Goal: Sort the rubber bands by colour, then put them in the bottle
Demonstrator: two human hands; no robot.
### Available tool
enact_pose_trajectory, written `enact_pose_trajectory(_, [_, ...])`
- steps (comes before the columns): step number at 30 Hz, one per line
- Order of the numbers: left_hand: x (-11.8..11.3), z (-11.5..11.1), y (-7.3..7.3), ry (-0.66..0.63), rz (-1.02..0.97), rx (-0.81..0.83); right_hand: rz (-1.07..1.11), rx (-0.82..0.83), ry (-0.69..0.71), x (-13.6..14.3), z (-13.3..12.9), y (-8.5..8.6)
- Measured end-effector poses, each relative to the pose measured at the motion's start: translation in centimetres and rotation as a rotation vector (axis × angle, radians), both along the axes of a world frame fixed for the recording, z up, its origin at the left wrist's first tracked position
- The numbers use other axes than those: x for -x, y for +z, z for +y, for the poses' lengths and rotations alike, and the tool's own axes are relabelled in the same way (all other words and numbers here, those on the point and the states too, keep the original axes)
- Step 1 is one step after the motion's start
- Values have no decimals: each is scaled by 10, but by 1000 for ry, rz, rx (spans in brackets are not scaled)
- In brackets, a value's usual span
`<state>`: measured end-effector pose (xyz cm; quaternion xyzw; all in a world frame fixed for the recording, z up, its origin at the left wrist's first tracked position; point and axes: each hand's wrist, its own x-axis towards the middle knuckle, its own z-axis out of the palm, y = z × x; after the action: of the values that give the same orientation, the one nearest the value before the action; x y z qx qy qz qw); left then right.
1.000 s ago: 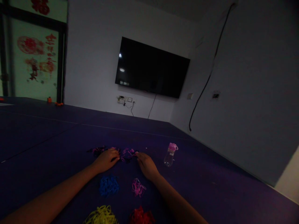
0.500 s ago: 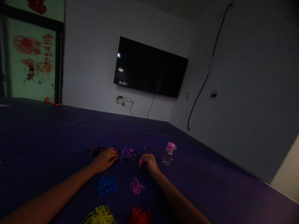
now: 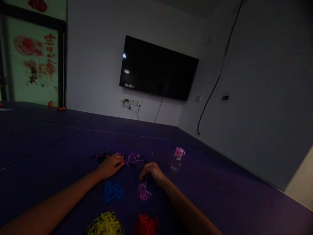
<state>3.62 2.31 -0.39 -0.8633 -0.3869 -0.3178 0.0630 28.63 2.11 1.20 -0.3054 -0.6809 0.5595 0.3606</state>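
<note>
My left hand (image 3: 112,165) rests at the right part of a mixed pile of black and pink rubber bands (image 3: 101,157), its fingers reaching forward, thumb a little apart, nothing visibly held. More pink and black bands (image 3: 133,159) are scattered just right of its fingertips. My right hand (image 3: 153,172) hangs just behind a small heap of pink rubber bands (image 3: 143,193), fingers bent down and pressed together; whatever lies between the fingertips is hidden. Nearer to me are a blue heap of rubber bands (image 3: 112,192), a yellow heap (image 3: 105,224) and a red heap (image 3: 146,225).
A clear bottle with a pink lid (image 3: 176,161) stands right of my right hand on the dark purple surface (image 3: 220,186). Small orange objects (image 3: 60,108) lie far left by the door. A television (image 3: 158,68) and a black cable (image 3: 215,83) are on the walls.
My right hand, which had pink bands at its fingertips, has shifted left and towards me, close to the pink heap. The left hand stays nearly in place; the view has tipped slightly.
</note>
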Motion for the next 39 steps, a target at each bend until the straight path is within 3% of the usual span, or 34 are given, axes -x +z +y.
enact_pose_trajectory(6, [0, 0, 1, -11, -4, -7, -22, 58, -10, 1, 2, -5])
enact_pose_trajectory(15, [-2, -1, 1, 8, -1, 28, -39, 214, 152, -4, -4, 0])
enact_pose_trajectory(18, [-3, -1, 2, 19, -1, 33, 17, 185, 77, -2, -2, -3])
enact_pose_trajectory(22, [-2, -2, 2, 27, -4, 36, 123, -16, -231, -1, 8, -12])
enact_pose_trajectory(26, [-2, -1, 0, 12, -4, 12, -105, -393, -458, -3, 14, -16])
enact_pose_trajectory(29, [-2, -1, 0, 16, -5, -9, -415, -741, -382, -5, 14, -11])
enact_pose_trajectory(31, [-4, -2, 1, 23, -7, -14, -577, -872, -292, -5, 14, -7])
enact_pose_trajectory(39, [-10, -12, 11, -49, 59, 59, -813, -914, -327, 2, 29, 0])
